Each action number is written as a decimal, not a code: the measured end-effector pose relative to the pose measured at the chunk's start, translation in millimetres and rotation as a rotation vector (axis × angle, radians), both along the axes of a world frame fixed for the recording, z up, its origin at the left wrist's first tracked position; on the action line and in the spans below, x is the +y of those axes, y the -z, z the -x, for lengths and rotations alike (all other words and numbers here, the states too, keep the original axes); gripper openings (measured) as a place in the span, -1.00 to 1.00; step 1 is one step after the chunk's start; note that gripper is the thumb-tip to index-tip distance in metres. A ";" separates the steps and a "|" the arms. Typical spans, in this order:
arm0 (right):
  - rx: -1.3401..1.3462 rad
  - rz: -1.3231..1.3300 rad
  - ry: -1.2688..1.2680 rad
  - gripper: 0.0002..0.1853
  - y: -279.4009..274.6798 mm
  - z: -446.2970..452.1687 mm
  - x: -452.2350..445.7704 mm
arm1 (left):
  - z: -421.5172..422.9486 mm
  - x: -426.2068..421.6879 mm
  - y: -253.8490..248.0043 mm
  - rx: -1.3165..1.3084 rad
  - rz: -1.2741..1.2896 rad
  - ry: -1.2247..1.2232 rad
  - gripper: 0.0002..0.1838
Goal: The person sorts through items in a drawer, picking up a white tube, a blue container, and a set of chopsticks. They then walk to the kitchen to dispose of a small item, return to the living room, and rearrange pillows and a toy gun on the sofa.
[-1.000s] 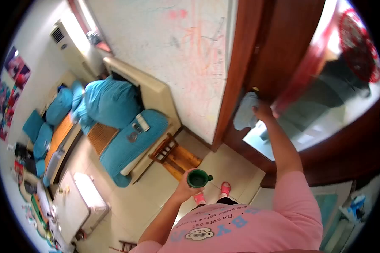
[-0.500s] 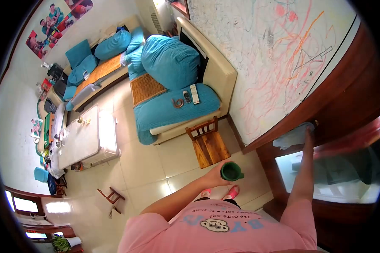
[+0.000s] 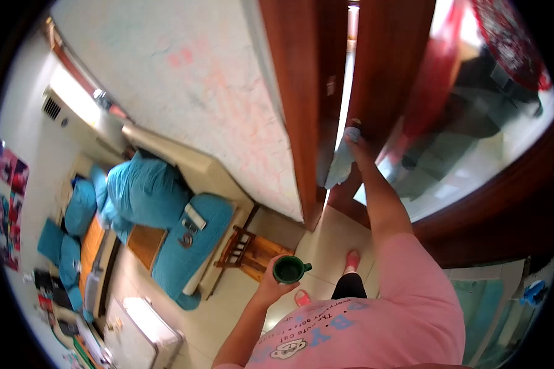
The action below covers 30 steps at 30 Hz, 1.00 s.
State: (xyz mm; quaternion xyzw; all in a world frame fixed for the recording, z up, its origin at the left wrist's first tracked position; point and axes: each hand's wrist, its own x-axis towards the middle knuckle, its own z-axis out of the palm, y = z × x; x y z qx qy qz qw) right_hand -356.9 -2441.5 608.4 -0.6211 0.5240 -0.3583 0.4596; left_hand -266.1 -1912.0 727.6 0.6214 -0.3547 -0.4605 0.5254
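Left hand (image 3: 269, 288) grips green mug (image 3: 289, 270), lower centre; right hand (image 3: 359, 149) clasps cloth (image 3: 341, 166), right of centre (a door (image 3: 385, 67) jolt could tilt the mug).

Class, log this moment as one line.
left hand: holding green cup | right hand: on pale cloth at door | door: ajar

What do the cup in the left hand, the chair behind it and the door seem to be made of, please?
The cup looks like plastic or enamelled metal, dark green and slightly glossy; its look leaves this open. The chair seems to be varnished wood, with streaky orange-brown grain. The door looks like dark reddish-brown wood or veneer, smooth, with a glass panel that shows reflections.
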 end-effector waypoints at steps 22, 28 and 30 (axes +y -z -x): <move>0.619 0.229 -0.160 -0.55 -60.9 131.5 -352.0 | 143.4 -574.4 42.0 0.043 0.245 -0.012 -0.19; 0.657 0.141 -0.059 -0.58 -50.9 170.1 -424.2 | 126.0 -710.1 61.2 0.215 0.311 -0.122 -0.25; 0.719 0.061 -0.034 -0.58 -46.2 169.3 -450.3 | 107.2 -759.2 80.3 0.209 0.394 -0.142 -0.25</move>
